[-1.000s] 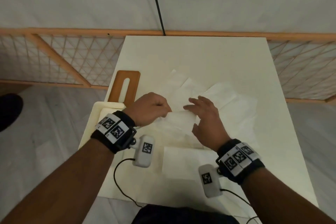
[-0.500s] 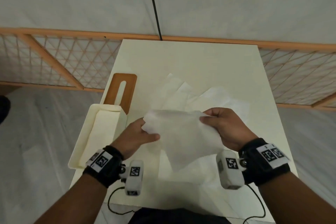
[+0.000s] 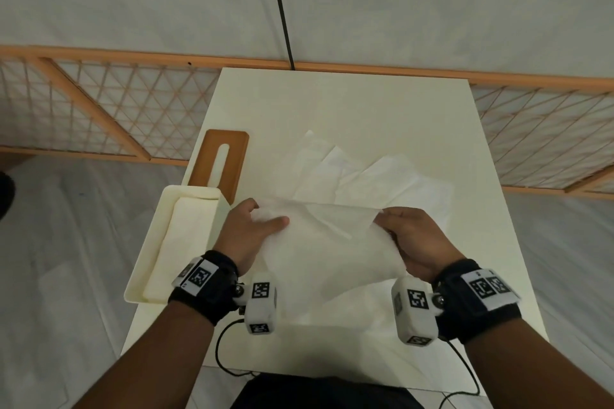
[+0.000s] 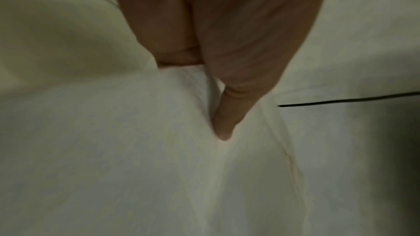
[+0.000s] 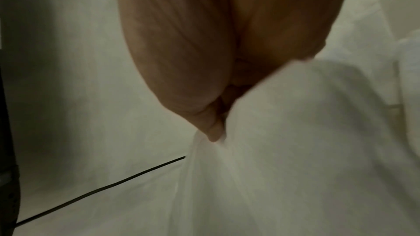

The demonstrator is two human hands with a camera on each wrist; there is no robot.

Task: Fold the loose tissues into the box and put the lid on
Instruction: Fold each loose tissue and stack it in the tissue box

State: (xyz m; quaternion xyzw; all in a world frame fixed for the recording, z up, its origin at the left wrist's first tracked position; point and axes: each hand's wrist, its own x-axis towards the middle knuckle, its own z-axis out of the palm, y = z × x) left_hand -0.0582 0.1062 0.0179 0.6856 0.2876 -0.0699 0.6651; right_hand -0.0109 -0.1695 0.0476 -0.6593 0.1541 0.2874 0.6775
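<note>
While both hands [image 3: 332,242] pinch it, tissue [image 3: 329,249] hangs btwn.

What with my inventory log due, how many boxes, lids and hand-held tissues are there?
Boxes: 1, the cream box
Lids: 1, the brown lid
Held tissues: 1, the tissue pinched by the left hand and the right hand
Total: 3; the overlapping loose tissues can't be counted.

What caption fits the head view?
Both hands hold a tissue above the table, beside the open box.
</note>
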